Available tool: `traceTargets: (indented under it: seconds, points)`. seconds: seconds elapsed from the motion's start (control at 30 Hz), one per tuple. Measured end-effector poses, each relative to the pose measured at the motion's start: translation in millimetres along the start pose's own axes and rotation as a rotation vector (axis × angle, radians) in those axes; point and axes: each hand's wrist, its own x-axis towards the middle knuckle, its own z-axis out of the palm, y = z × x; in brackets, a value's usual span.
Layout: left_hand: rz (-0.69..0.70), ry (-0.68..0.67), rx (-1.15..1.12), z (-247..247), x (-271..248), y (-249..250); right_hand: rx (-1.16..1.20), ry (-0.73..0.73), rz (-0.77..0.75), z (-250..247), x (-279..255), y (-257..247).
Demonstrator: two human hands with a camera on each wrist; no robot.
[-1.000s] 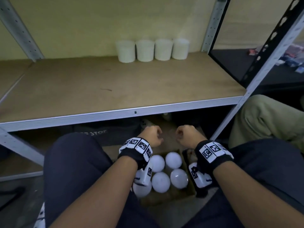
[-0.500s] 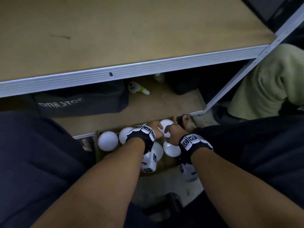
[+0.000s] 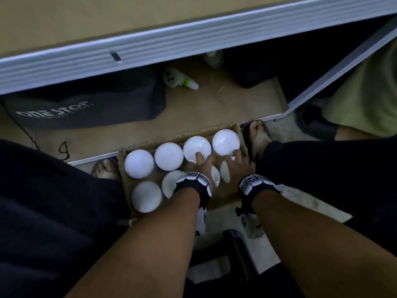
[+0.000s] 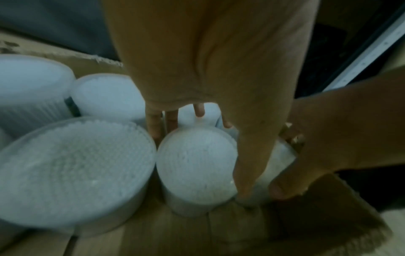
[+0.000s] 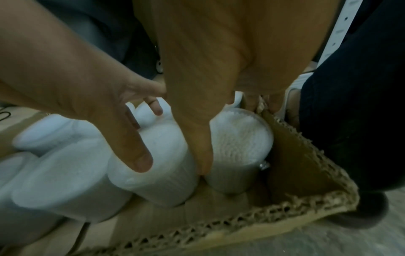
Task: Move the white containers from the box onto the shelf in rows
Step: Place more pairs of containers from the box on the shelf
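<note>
Down in the box (image 3: 233, 200), both hands are around white tubs. The left hand (image 3: 204, 166) has its fingers (image 4: 153, 124) on the far side of one tub (image 4: 197, 164) and its thumb down the near side, so it is grasping that tub. The right hand (image 3: 237, 165) wraps the next tub (image 5: 240, 147) the same way, thumb pushed into the gap between the two.

Close around the grips stand more tubs (image 3: 168, 155), touching each other. The box wall (image 5: 291, 155) is right beside the right hand's tub, so it is a tight fit. A sandal (image 3: 256, 138) sits just past that wall. Further off, under the shelf (image 3: 150, 46), lie a dark bag (image 3: 86, 104) and a small white bottle (image 3: 179, 81).

Half a second ago the hands were just getting to the tubs. Now they are lower, with fingers pushed down around them.
</note>
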Motion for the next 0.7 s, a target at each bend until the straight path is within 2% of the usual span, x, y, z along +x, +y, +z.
traceTargets:
  seconds: [0.17,0.3,0.5,0.7]
  points:
    - [0.014,0.184,0.068,25.5,6.8,6.0,-0.077,0.027,-0.008,12.6,2.4,2.0]
    - [0.02,0.208,0.089,26.6,7.5,7.0,-0.072,0.035,-0.004,11.0,3.7,1.9]
    - [-0.009,0.12,0.055,22.0,10.6,7.5,-0.042,-0.025,0.001,2.5,1.1,1.4]
    - [-0.01,-0.033,0.008,-11.7,-6.6,7.7,0.052,-0.09,0.008,-33.2,-15.2,2.6]
